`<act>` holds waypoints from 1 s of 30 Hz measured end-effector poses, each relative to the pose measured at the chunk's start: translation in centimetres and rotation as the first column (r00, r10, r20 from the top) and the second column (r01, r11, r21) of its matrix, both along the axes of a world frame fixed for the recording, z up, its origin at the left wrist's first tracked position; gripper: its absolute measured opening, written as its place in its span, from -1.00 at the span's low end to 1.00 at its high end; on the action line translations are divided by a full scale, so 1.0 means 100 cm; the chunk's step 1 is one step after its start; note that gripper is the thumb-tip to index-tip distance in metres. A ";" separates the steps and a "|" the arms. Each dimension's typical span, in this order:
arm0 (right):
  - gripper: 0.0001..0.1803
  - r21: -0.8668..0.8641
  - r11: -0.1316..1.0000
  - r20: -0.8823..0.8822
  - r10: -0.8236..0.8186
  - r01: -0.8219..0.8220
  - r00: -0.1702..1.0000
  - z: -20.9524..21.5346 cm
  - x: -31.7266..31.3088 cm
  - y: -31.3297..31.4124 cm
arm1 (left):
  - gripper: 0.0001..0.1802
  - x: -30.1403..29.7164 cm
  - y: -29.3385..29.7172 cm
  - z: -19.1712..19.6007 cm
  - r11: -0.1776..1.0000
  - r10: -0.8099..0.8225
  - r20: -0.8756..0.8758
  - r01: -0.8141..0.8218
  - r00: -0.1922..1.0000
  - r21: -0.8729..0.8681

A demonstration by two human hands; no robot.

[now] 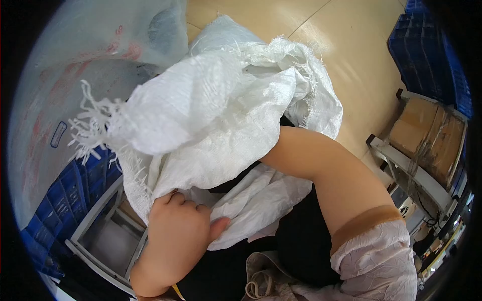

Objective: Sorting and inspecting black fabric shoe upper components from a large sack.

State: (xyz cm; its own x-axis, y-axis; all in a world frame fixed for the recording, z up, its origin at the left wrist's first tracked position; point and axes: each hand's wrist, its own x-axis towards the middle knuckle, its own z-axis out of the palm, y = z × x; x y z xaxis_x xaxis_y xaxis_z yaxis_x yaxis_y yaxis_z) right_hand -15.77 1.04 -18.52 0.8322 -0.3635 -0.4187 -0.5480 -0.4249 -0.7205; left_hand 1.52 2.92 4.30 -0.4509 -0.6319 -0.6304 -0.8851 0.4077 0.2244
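One white sack (216, 130), edge held by left fingers (176, 198), hiding right fingers, grip unclear

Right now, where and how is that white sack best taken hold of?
I'd take the white sack by its near-left edge, from the person's side: the limp cloth bunches there, and the left hand grips it. The frayed threads farther out look a poorer hold, sticking out loosely. The right forearm reaches under the cloth; the right hand is hidden.
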 end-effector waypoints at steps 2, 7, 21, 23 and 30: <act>-0.67 0.003 1.000 0.007 -0.008 0.008 1.000 -0.002 -0.002 0.002 | -0.58 0.001 0.002 0.000 1.000 0.019 0.002 -0.019 1.000 -0.007; -0.68 0.002 1.000 0.026 -0.020 0.020 0.999 -0.008 -0.005 0.003 | -0.62 0.003 0.001 -0.005 1.000 0.014 -0.030 -0.014 0.999 0.004; -0.69 -0.072 0.997 0.154 -0.006 0.017 0.988 -0.009 0.040 -0.011 | -0.67 0.014 0.004 -0.008 0.998 0.009 -0.094 -0.003 0.996 0.066; -0.69 -0.076 0.997 0.149 -0.001 0.012 0.989 -0.011 0.037 -0.010 | -0.67 0.014 0.005 -0.011 0.996 0.015 -0.109 -0.006 0.994 0.084; -0.70 -0.110 0.993 0.216 -0.007 0.031 0.976 0.000 0.043 -0.011 | -0.66 0.017 0.006 0.003 0.999 0.015 -0.068 -0.013 0.998 0.034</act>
State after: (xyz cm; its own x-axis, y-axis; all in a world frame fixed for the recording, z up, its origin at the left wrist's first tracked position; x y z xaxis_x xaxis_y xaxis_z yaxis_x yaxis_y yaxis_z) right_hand -11.46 -0.07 -18.53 0.8909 -0.4145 -0.1859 -0.3939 -0.5010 -0.7707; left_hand 3.24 3.53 4.63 -0.4850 -0.6173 -0.6194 -0.8727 0.3868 0.2979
